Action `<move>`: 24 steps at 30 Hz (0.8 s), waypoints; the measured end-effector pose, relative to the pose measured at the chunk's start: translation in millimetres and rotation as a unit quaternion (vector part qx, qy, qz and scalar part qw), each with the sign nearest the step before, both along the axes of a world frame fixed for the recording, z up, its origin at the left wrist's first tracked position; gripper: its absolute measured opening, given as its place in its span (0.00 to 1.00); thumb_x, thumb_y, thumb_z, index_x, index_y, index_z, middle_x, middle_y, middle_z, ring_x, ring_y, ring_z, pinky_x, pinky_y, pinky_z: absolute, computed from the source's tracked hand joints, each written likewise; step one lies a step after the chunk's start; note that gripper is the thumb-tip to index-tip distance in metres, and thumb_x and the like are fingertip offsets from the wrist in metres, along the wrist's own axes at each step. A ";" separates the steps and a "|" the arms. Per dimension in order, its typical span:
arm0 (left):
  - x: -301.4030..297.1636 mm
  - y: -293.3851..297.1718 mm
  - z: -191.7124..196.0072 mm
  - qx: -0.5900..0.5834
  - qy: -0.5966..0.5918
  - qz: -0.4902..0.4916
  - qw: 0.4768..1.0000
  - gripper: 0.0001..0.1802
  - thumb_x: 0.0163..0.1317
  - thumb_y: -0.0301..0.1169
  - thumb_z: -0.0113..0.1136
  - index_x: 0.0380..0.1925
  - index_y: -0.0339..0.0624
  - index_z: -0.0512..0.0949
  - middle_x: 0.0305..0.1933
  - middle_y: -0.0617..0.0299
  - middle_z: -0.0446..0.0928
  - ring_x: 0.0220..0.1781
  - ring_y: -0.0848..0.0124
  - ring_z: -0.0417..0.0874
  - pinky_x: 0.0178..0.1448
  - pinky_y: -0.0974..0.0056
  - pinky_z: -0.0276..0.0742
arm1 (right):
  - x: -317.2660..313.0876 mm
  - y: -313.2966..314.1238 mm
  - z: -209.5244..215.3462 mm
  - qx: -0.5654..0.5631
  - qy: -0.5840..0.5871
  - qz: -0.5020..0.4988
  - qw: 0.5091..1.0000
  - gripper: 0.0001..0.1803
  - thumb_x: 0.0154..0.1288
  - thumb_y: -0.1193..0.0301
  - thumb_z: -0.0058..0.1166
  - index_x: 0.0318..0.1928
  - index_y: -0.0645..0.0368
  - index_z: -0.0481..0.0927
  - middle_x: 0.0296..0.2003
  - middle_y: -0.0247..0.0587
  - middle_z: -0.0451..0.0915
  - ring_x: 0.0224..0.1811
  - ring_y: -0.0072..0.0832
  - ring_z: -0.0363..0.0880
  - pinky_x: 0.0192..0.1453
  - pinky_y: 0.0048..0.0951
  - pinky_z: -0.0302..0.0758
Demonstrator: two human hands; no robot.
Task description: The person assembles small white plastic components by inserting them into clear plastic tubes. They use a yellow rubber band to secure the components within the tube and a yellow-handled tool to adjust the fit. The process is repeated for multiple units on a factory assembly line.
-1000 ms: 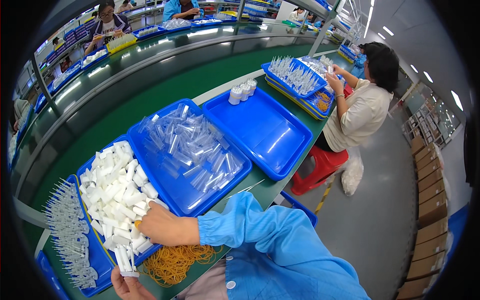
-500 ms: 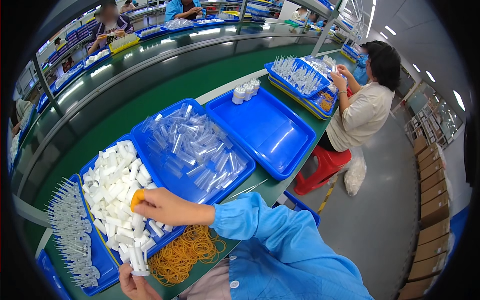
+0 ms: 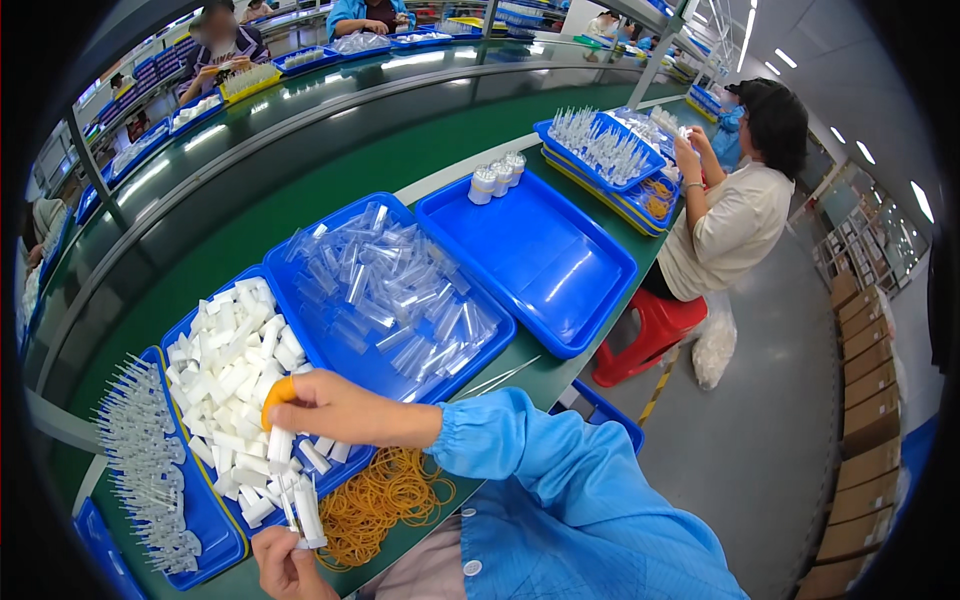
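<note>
The right hand, an orange cot on one finger, appears to pinch a white block between thumb and fingertips, with little gap between them. Just below it, the left hand has its fingers curled and closed on the base of a pronged part, which carries at least one white piece and leans slightly. If the block came down out of line with the thin prongs, it could bend one or slip from the pinch; a loose left grip might let the base tip.

The right forearm reaches across from the right, its fingers pointing down; the left hand sits low, fingers upward around the base.

Beyond the right fingertips lie heaped white pieces; left of both hands stand more pronged parts. Rubber bands lie on the bench, right of the left hand and beneath the right forearm, where the cuff could snag them if lowered. Farther out are clear sleeves.
</note>
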State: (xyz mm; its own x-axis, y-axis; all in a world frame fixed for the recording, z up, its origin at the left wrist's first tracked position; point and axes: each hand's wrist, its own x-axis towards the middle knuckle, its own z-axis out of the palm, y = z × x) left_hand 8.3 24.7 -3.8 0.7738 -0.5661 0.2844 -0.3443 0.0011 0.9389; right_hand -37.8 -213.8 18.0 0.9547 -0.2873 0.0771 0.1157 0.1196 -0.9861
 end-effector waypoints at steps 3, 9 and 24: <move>-0.4 -1.5 16.7 0.034 -0.035 -0.032 0.998 0.07 0.58 0.22 0.57 0.37 0.34 0.76 0.42 0.55 0.72 0.44 0.65 0.74 0.51 0.63 0.70 | -1.5 -4.8 -7.7 -0.025 0.024 0.003 0.999 0.14 0.68 0.65 0.49 0.42 0.65 0.78 0.33 0.33 0.79 0.36 0.15 0.71 0.41 0.20 0.70; -0.7 -1.3 22.0 0.061 -0.049 -0.061 0.995 0.07 0.60 0.22 0.59 0.38 0.32 0.79 0.44 0.53 0.75 0.46 0.62 0.76 0.51 0.62 0.72 | -2.5 -1.6 -11.7 -0.072 0.003 0.013 0.997 0.14 0.68 0.65 0.49 0.42 0.64 0.79 0.33 0.32 0.79 0.35 0.15 0.70 0.40 0.20 0.69; 3.9 3.1 19.4 0.068 -0.032 -0.080 0.994 0.08 0.59 0.21 0.59 0.38 0.33 0.80 0.45 0.53 0.74 0.47 0.61 0.76 0.52 0.62 0.72 | -0.8 -3.0 -19.0 -0.004 0.032 0.056 0.998 0.16 0.68 0.62 0.50 0.42 0.63 0.80 0.34 0.29 0.78 0.35 0.13 0.69 0.40 0.19 0.68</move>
State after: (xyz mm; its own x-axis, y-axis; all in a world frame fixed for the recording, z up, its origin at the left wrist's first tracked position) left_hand 12.2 27.7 15.5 0.6539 -0.7163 0.2434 -0.4095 -0.0645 0.9100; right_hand -38.6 -216.8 -1.0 0.9840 -0.1774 0.0169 0.0389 0.1209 -0.9919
